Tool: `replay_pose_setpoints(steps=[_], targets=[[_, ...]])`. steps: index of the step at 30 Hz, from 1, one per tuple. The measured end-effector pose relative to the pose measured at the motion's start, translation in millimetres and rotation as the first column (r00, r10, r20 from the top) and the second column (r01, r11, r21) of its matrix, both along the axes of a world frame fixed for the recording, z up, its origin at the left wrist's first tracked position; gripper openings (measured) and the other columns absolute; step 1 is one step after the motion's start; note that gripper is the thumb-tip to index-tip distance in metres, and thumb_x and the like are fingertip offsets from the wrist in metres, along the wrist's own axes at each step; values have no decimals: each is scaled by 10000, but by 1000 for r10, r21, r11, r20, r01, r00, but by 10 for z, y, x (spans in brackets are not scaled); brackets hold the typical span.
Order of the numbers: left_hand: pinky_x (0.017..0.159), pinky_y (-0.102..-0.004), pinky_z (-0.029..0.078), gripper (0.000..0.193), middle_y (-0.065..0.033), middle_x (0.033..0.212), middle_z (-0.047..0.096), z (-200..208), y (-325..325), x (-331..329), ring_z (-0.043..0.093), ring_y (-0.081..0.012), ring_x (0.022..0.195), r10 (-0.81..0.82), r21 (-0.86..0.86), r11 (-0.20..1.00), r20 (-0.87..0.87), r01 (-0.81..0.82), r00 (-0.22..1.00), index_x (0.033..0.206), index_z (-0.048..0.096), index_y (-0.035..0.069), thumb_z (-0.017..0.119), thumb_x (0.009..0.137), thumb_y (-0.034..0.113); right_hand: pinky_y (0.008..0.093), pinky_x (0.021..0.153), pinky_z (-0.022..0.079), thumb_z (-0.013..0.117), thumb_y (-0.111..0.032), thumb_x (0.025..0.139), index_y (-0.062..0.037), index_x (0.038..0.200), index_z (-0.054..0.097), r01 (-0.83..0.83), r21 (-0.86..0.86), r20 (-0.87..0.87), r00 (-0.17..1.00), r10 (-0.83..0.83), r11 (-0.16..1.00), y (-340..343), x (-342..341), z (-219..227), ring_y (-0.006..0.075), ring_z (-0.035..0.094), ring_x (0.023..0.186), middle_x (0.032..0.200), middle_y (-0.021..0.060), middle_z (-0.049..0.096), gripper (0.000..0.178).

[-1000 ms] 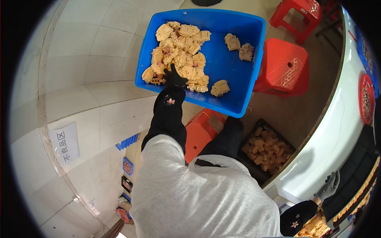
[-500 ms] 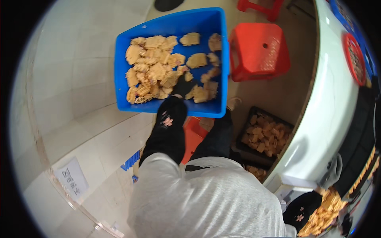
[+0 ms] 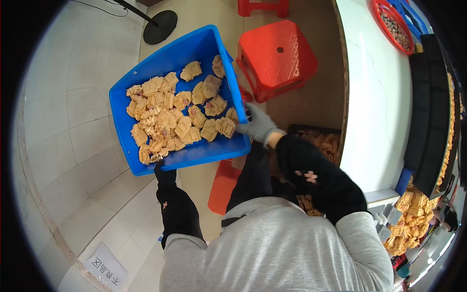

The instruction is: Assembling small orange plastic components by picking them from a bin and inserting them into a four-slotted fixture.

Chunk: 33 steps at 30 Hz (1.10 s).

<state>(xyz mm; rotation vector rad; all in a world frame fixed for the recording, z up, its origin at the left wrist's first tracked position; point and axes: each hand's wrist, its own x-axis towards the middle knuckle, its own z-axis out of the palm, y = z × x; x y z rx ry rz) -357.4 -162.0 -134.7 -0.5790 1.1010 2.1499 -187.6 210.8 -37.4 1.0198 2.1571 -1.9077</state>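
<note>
A large blue plastic bin [image 3: 197,156] sits ahead of me on the left, turned at an angle. Inside lies a heap of tan molded pieces [image 3: 168,121], some with small reddish parts; a few lie apart on the right. My left hand [image 3: 164,172], dark-gloved, grips the near rim towards its left corner, its fingers partly hidden at the rim. At the right rim, close to the near corner, my grey-gloved right hand [image 3: 258,125] has hold of the bin. Neither hand is on the tan pieces.
A red stool [image 3: 279,56] stands right of the bin, and part of another red stool [image 3: 262,7] lies beyond. The white counter [image 3: 372,97] runs along the right. Under it is a dark crate of pieces [image 3: 326,141]. A black round base [image 3: 160,27] stands far left.
My right hand has come from the counter side to the bin's right rim. My left hand has left the pieces for the near rim. The bin appears further left and rotated, as the view also shifted.
</note>
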Motion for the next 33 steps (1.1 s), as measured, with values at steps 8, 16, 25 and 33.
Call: replay_pose_setpoints(steps=[8,16,25,33], targets=[[585,-245,434,95,1,680,478,-16,-402,19,475,-89,617,-619,-821,566,-486,-79,617,881,511,42,515,788,26,431,765,428,552,-78,701,-27,999,465,34,260,31,999,-43,965,-266,-436,-223,414,530,908,935,245,548,314],[690,-272,479,24,-21,770,504,399,-125,56,525,-142,748,13,-449,891,-118,-65,993,816,503,53,504,794,61,354,749,455,597,-58,674,-20,1041,513,21,278,-13,1000,-18,960,67,-685,62,317,592,863,903,206,591,378],[735,-346,464,254,-173,859,602,534,244,441,591,-284,838,-763,-905,423,-385,-50,519,926,566,6,666,707,88,299,676,467,573,-8,589,1,1013,553,78,553,154,969,-194,830,378,-250,-353,187,590,742,809,116,618,425],[744,-309,478,270,-146,933,578,304,335,612,575,-244,887,-633,-774,620,-396,129,665,1030,531,12,614,799,122,397,822,442,589,-142,623,-97,1129,502,-132,614,458,863,-214,778,391,-500,-34,356,555,961,1015,187,566,515]])
